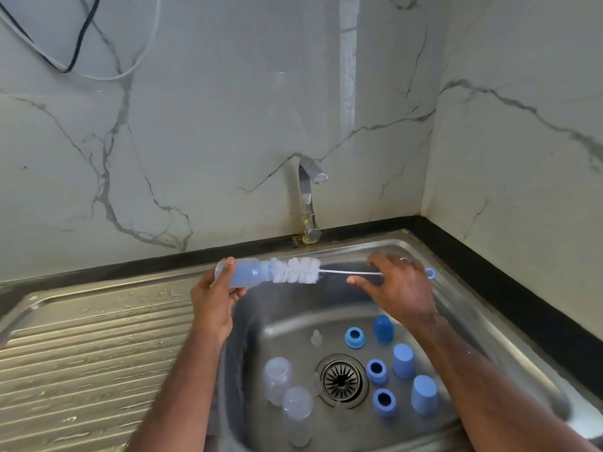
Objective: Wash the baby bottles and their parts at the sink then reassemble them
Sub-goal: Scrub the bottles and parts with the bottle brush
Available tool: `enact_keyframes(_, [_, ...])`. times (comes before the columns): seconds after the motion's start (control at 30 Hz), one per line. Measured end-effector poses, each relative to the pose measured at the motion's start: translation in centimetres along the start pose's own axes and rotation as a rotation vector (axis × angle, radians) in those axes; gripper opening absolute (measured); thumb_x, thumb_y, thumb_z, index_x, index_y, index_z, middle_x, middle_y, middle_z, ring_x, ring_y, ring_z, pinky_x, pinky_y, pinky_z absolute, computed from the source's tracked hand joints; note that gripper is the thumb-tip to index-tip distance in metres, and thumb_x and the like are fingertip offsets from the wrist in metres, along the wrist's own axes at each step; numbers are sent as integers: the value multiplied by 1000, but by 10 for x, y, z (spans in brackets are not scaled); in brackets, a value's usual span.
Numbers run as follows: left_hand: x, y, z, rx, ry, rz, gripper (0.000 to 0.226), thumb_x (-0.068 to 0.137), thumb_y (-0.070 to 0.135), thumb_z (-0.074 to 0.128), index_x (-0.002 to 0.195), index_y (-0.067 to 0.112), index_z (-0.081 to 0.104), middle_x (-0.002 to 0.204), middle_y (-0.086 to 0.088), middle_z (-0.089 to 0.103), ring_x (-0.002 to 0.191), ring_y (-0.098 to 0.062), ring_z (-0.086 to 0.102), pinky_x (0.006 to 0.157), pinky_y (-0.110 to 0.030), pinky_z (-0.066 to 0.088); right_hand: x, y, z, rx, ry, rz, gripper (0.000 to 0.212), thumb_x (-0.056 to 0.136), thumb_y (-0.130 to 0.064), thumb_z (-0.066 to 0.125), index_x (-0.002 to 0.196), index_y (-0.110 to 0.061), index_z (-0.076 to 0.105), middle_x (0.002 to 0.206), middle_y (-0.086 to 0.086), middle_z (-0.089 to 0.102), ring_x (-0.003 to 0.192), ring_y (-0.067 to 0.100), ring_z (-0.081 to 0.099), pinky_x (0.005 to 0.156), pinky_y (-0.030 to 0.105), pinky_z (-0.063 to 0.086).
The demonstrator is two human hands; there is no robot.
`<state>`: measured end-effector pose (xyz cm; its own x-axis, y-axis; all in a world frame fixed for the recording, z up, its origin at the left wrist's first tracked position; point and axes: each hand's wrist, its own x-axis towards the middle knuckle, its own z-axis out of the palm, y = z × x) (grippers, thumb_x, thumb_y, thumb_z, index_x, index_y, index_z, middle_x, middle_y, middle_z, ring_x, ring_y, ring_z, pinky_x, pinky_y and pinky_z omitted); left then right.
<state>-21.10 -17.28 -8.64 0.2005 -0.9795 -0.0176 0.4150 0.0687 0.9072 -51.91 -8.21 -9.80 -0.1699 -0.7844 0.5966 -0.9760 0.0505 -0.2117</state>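
Head view: clear bottle [243,274], blue-tinted, white brush [297,270] half in.

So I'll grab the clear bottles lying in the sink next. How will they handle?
The two clear bottles lie on their sides near the drain, so a nudge would probably roll them. They look like thin empty plastic, likely light. The sink looks wet, so they may be slippery.

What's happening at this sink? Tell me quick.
A person is scrubbing a clear plastic baby bottle over the steel sink. The left hand grips the bottle sideways; the right hand holds the white bristle brush by its wire handle, bristles at the bottle's mouth. Blue caps, rings and two more bottles wait in the basin.
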Motion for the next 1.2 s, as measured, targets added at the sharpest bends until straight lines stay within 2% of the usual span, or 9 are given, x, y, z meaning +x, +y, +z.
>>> enact_keyframes(0.1, [1,4,-9,-33,51,1,18,89,21,75,99,12,63,99,-8,69,92,-22,68,62,-23,59,-2,-1,5,138,-76,-221,42,96,-61,44,82,-26,63,71,-11,55,63,9,49,60,35,50])
enact_keyframes(0.33, [9,17,-38,-293,-354,-26,31,102,4,39,120,15,61,111,-6,65,105,-23,64,87,-34,57,-4,-9,14,726,-563,37,33,95,-39,67,71,-17,71,57,2,52,53,8,47,55,24,43])
enact_keyframes(0.43, [9,17,-32,-348,-285,-24,22,96,18,57,116,22,62,110,-4,61,104,-26,61,89,-40,57,-4,-18,19,666,-504,71,9,91,-22,74,82,-25,74,74,-4,69,68,11,63,71,30,58])
enact_keyframes(0.53, [10,19,-25,-247,-141,-44,50,70,42,88,110,26,62,118,-6,56,109,-32,60,96,-57,50,-5,-20,21,594,-427,40,6,92,-22,72,88,-25,76,79,-4,71,76,12,66,78,40,57])
enact_keyframes(0.7, [15,11,-22,-257,23,-13,28,90,19,71,115,12,61,125,-15,65,118,-32,65,83,-41,61,-2,-18,7,50,-83,-130,17,101,-39,55,112,-37,68,104,-13,73,87,15,69,83,40,54])
enact_keyframes(0.87, [12,19,-28,-371,-186,29,31,105,18,47,131,3,54,115,-14,67,109,-27,69,98,-40,56,-10,-27,5,806,-752,86,27,100,-33,60,77,-19,65,62,0,52,55,11,45,56,31,40])
enact_keyframes(1.0, [13,18,-32,-331,-66,54,30,100,10,58,128,0,56,119,-18,64,118,-36,62,90,-41,60,-8,-22,13,570,-450,151,9,85,-19,78,83,-21,69,76,-4,69,71,12,66,70,39,60])
enact_keyframes(1.13, [9,16,-19,-222,11,78,16,92,11,68,107,9,64,122,-21,62,117,-35,63,86,-40,61,-1,-9,10,90,-16,-44,18,96,-42,61,105,-32,73,90,-11,71,83,13,65,81,42,52])
enact_keyframes(1.2, [12,15,-19,-230,20,67,12,93,11,68,105,10,65,120,-19,63,115,-35,64,85,-40,61,-1,-6,6,22,-27,-145,25,99,-51,50,99,-36,71,83,-13,68,74,10,62,75,36,50])
